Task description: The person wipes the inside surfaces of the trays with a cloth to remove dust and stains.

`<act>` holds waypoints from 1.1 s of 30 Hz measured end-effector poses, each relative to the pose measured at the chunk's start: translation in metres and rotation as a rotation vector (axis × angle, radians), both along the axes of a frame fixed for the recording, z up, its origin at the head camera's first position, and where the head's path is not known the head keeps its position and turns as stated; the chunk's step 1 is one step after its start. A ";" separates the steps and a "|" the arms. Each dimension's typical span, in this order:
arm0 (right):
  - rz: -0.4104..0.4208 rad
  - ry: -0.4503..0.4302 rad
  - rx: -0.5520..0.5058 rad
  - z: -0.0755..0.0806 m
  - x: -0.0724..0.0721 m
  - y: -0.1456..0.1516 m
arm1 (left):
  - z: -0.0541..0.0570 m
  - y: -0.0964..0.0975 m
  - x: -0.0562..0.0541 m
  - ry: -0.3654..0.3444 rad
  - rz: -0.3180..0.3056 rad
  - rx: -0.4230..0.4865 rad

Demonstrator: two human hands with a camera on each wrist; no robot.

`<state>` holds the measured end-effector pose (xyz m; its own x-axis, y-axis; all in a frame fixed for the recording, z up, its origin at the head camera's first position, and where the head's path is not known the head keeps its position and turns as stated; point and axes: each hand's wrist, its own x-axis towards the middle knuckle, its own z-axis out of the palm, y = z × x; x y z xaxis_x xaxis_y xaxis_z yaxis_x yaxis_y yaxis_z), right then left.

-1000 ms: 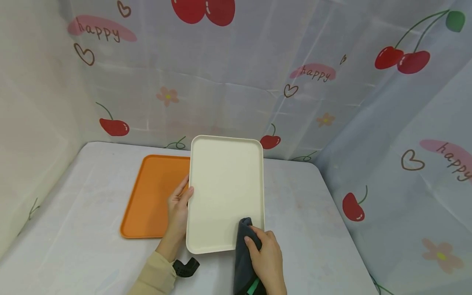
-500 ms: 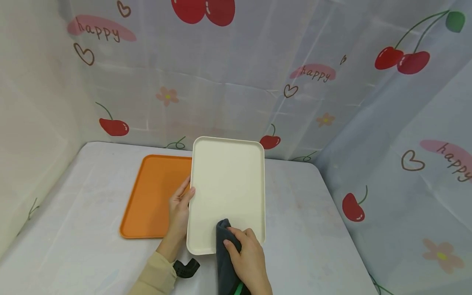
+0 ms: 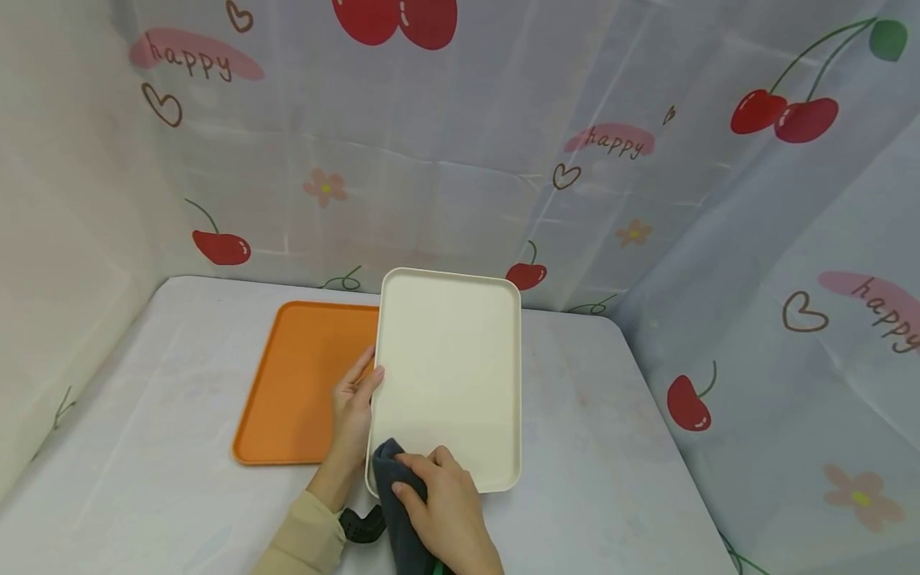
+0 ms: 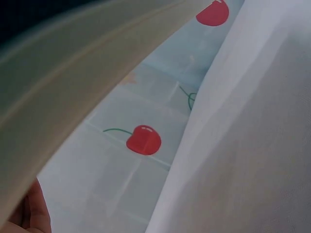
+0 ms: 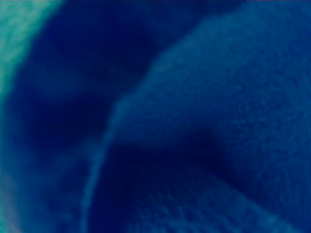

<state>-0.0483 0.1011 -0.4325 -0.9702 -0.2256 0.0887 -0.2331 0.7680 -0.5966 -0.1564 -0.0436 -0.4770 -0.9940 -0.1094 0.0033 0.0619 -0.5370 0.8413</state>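
Note:
A cream rectangular tray (image 3: 453,367) is held up off the table, tilted toward the head camera. My left hand (image 3: 354,407) grips its left edge, thumb on the front and the other fingers behind. In the left wrist view the tray (image 4: 73,82) crosses the upper left, with part of the left hand (image 4: 36,208) below it. My right hand (image 3: 446,503) pinches a folded dark grey cloth (image 3: 398,495) against the tray's lower left corner. That cloth (image 5: 243,97) fills the right wrist view, blurred and bluish.
An orange tray (image 3: 305,383) lies flat on the white-covered table (image 3: 589,431), partly behind the cream tray. A black wrist device (image 3: 362,525) sits at the left sleeve (image 3: 305,535). A cherry-printed curtain (image 3: 431,160) closes off the back and right sides.
My right hand has slid the cloth leftward along the tray's lower edge, from the right corner to the left one. The cream tray has shifted slightly right; the left hand keeps its grip.

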 end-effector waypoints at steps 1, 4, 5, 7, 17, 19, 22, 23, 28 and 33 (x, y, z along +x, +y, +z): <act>0.011 0.006 0.011 0.000 0.000 -0.001 | 0.000 0.000 0.000 -0.003 -0.001 0.000; 0.038 0.011 0.033 -0.001 0.001 -0.003 | 0.001 0.001 0.000 -0.009 0.000 -0.002; 0.045 0.010 0.038 -0.001 0.001 -0.003 | 0.001 0.001 0.000 -0.011 0.000 -0.002; 0.058 0.002 0.043 -0.002 0.001 -0.004 | 0.001 0.001 0.000 -0.010 -0.002 0.000; 0.087 -0.031 0.035 -0.004 0.001 -0.003 | 0.000 0.000 -0.001 -0.008 0.013 0.007; 0.080 -0.046 0.027 -0.004 0.001 -0.002 | 0.000 0.000 -0.001 -0.004 0.018 0.010; 0.064 -0.069 0.012 -0.004 0.002 0.000 | 0.001 0.000 0.000 0.005 0.017 0.021; 0.058 -0.076 0.007 -0.004 0.002 0.000 | 0.001 0.001 0.000 0.008 0.016 0.023; 0.033 -0.076 -0.017 -0.005 0.004 0.005 | 0.001 0.002 0.001 0.027 0.013 0.034; 0.000 -0.103 -0.023 -0.004 0.004 0.011 | 0.001 0.003 0.001 0.033 0.019 0.025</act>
<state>-0.0441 0.1122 -0.4361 -0.9745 -0.2244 -0.0063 -0.1696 0.7541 -0.6345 -0.1549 -0.0409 -0.4760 -0.9911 -0.1289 0.0328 0.0996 -0.5561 0.8251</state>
